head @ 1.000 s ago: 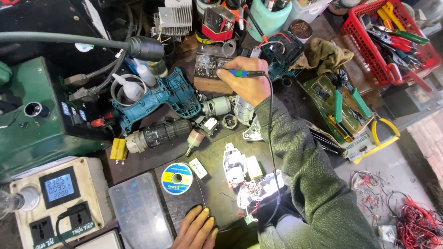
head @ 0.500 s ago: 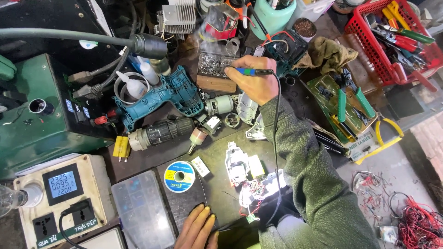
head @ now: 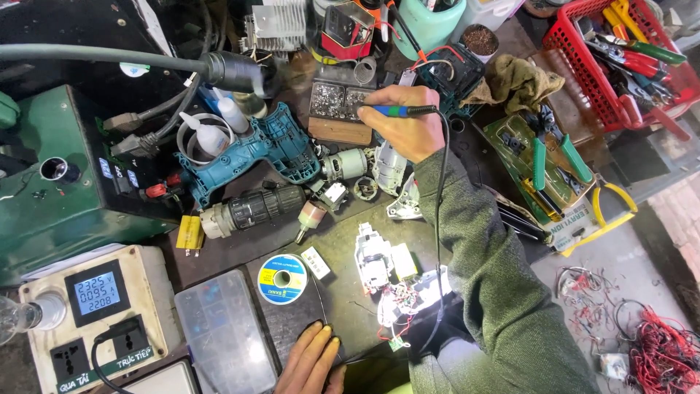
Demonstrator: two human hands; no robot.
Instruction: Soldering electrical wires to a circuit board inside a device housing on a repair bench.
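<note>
- Head view: a soldering iron (head: pixel 394 111) with a blue and green grip is held in the right hand (head: pixel 408 124), whose fingers are closed around the handle; its tip is pointed left over a small tray of metal bits (head: pixel 337 102) on a wooden block.
- The iron's black cord is seen running down along the green sleeve (head: pixel 496 284).
- The left hand (head: pixel 310 361) is laid flat at the bottom edge, fingers together and extended, gripping nothing, with a thin solder wire just at its fingertips.
- A solder spool (head: pixel 282 279) is placed just above that hand.
- A teal drill housing (head: pixel 255 149) and a dismantled white part (head: pixel 375 259) are spread between the hands.
</note>
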